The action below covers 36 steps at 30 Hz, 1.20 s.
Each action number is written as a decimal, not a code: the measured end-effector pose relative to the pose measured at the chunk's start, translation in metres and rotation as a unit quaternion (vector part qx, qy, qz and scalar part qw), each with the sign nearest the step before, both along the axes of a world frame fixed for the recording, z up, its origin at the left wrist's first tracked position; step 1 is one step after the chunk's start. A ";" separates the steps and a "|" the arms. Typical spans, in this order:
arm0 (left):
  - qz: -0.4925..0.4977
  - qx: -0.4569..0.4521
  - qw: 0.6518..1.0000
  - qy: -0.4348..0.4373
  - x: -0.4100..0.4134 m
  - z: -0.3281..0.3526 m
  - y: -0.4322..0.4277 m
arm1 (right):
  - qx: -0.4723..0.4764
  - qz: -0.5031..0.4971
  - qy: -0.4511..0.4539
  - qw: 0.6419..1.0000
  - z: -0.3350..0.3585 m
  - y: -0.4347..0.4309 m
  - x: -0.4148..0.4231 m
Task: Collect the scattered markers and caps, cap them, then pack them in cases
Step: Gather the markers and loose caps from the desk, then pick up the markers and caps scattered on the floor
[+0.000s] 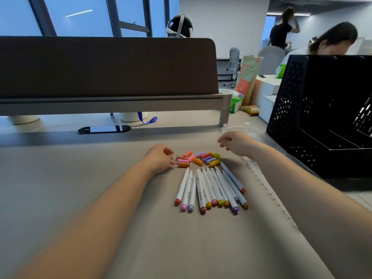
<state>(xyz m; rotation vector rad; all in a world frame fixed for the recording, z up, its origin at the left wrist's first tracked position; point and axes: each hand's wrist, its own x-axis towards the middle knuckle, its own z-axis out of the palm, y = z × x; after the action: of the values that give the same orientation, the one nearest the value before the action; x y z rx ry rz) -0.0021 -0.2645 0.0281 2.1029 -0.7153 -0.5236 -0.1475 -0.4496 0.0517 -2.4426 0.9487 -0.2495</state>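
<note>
Several uncapped white markers (209, 188) lie fanned side by side on the grey desk mat (141, 228), coloured ends toward me. Just beyond their tips sits a heap of loose coloured caps (198, 159) in orange, pink, purple, red and yellow. My left hand (160, 158) rests on the mat at the left edge of the cap heap, fingertips touching the nearest pink and orange caps. My right hand (234, 142) hovers above and to the right of the caps, fingers loosely curled and holding nothing. A clear plastic case (237, 128) lies just behind my right hand.
A black mesh file organiser (322, 117) stands at the right. A brown desk divider (108, 67) runs across the back, with a black cable slot (104, 129) below it. Snack bags and a tissue box (235, 102) sit far right. People work in the background.
</note>
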 end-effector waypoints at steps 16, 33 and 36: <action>0.289 -0.110 0.942 -0.131 -0.025 0.077 0.402 | 0.098 0.299 -0.142 0.939 0.056 0.353 0.103; 0.680 -0.096 0.723 -0.070 -0.213 0.008 0.754 | 0.185 0.623 -0.025 0.760 -0.021 0.743 0.112; 0.705 -0.105 0.700 -0.045 -0.231 -0.016 0.761 | 0.206 0.637 0.004 0.743 -0.047 0.762 0.109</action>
<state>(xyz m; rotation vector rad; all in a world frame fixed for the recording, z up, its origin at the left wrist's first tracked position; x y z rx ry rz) -0.2333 0.4967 0.0122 1.8101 0.8433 0.5176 -0.0388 0.3122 0.0048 -2.0904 -0.7320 0.4189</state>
